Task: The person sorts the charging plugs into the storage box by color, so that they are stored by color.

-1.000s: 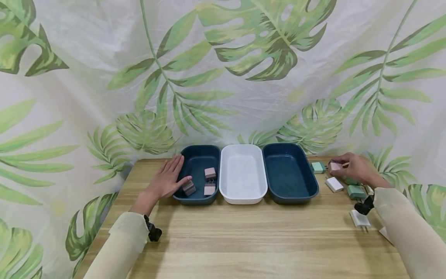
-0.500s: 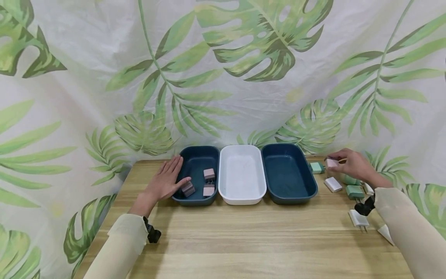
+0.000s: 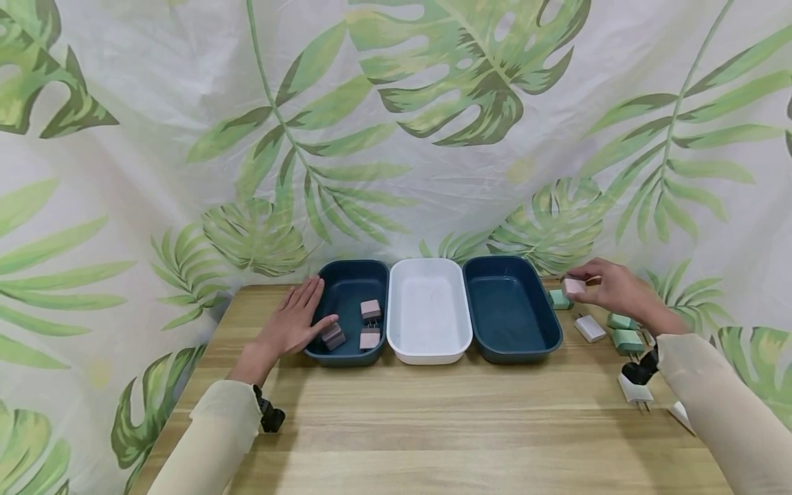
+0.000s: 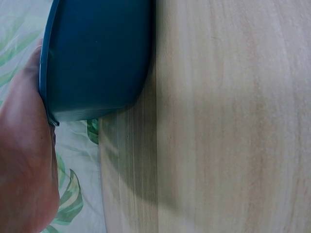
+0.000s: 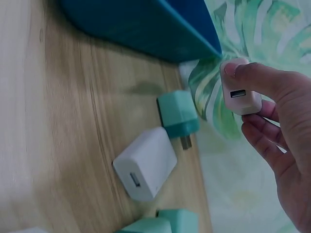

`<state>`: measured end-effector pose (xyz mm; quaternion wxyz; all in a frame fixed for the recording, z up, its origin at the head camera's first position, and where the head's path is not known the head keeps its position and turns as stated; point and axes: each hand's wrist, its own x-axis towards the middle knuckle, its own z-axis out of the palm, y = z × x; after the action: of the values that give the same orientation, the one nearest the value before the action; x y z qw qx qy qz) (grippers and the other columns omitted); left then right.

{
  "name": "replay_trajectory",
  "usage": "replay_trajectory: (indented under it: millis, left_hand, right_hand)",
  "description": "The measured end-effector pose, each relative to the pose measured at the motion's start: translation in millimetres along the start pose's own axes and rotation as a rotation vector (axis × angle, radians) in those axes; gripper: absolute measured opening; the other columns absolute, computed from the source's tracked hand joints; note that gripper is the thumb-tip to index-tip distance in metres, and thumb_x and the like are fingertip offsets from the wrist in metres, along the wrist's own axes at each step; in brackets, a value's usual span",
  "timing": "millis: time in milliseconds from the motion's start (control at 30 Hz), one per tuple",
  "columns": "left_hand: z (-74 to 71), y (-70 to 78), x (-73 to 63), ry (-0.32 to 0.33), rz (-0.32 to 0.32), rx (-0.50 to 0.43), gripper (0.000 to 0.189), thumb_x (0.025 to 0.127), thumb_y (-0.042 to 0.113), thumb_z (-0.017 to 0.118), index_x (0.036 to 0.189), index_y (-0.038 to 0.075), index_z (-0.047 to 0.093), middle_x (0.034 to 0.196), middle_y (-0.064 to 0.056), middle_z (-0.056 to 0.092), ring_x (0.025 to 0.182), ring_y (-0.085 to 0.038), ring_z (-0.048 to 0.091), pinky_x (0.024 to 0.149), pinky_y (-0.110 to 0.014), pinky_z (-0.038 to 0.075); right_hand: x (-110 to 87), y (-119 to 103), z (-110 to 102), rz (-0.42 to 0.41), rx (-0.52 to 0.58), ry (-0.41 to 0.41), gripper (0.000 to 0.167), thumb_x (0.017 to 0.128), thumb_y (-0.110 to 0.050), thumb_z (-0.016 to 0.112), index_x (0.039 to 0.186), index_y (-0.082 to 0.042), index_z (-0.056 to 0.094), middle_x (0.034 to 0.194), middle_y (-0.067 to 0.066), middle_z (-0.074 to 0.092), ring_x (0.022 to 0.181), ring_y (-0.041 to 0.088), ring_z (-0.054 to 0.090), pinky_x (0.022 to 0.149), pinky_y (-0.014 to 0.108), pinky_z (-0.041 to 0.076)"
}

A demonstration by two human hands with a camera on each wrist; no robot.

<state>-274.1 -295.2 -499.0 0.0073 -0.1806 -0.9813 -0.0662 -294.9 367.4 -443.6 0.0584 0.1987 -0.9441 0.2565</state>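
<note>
Pink USB charger (image 3: 574, 287) pinched in the right hand (image 3: 619, 287), held up near the rightmost dark blue tray (image 3: 512, 309).
The charger is a compact, pale pink block with smooth faces and rounded edges; one dark rectangular USB port is set in the end seen from the right wrist. The thumb presses one side, with fingers curled against the other, above the wooden table (image 3: 396, 419) near a mint green charger (image 5: 178, 110) and a white charger (image 5: 145, 162). The left hand (image 3: 289, 323) lies with fingers extended at the rim of the leftmost dark blue tray (image 3: 346, 292).
</note>
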Motion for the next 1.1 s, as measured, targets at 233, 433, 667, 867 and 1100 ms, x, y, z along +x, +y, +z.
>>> replay_trajectory:
  millis: [233,433,667,867,1100]
  left_hand:
    - [-0.5,0.7,-0.8,0.000,-0.001,0.000,0.094,0.108,0.063,0.044,0.170,0.004,0.007,0.178,-0.019,0.007,0.164,-0.037,0.008,0.131,-0.058,0.007]
    - [-0.5,0.9,-0.7,0.003,-0.002,-0.001,0.094,0.108,0.063,0.043,0.170,0.004,0.007,0.178,-0.019,0.007,0.164,-0.037,0.009,0.131,-0.058,0.007]
    - [0.1,0.4,-0.5,0.006,0.002,0.000,0.093,0.108,0.063,0.044,0.170,0.003,0.007,0.178,-0.019,0.007,0.164,-0.038,0.009,0.131,-0.058,0.008]
    - [0.7,-0.3,-0.5,0.007,-0.001,0.000,0.093,0.108,0.062,0.044,0.170,0.003,0.009,0.177,-0.019,0.007,0.164,-0.038,0.009,0.131,-0.059,0.008]
    - [1.1,-0.2,0.1,0.004,-0.001,-0.004,0.093,0.108,0.062,0.043,0.170,0.004,0.007,0.178,-0.018,0.006,0.164,-0.038,0.008,0.131,-0.058,0.006]
  right_hand:
    - [8.7,-17.1,3.4,-0.092,0.014,0.027,0.046,0.085,-0.013,0.091,0.124,0.005,0.075,0.109,0.018,0.068,0.093,0.036,0.073,0.078,0.040,0.064]
    - [17.5,-32.8,6.4,-0.166,0.025,0.053,0.044,0.084,-0.012,0.091,0.121,0.005,0.076,0.105,0.016,0.067,0.090,0.035,0.073,0.078,0.050,0.064]
    - [27.8,-50.4,11.7,-0.223,0.024,0.040,0.045,0.082,-0.010,0.092,0.122,0.004,0.077,0.102,0.014,0.067,0.089,0.034,0.074,0.079,0.052,0.063]
    - [36.6,-67.4,17.3,-0.214,0.006,0.013,0.047,0.084,-0.017,0.092,0.125,0.000,0.077,0.106,0.014,0.067,0.094,0.034,0.075,0.080,0.053,0.063]
    - [45.8,-83.4,29.4,-0.239,0.015,0.011,0.048,0.083,-0.022,0.093,0.125,-0.004,0.078,0.111,0.013,0.070,0.095,0.029,0.073,0.082,0.051,0.063]
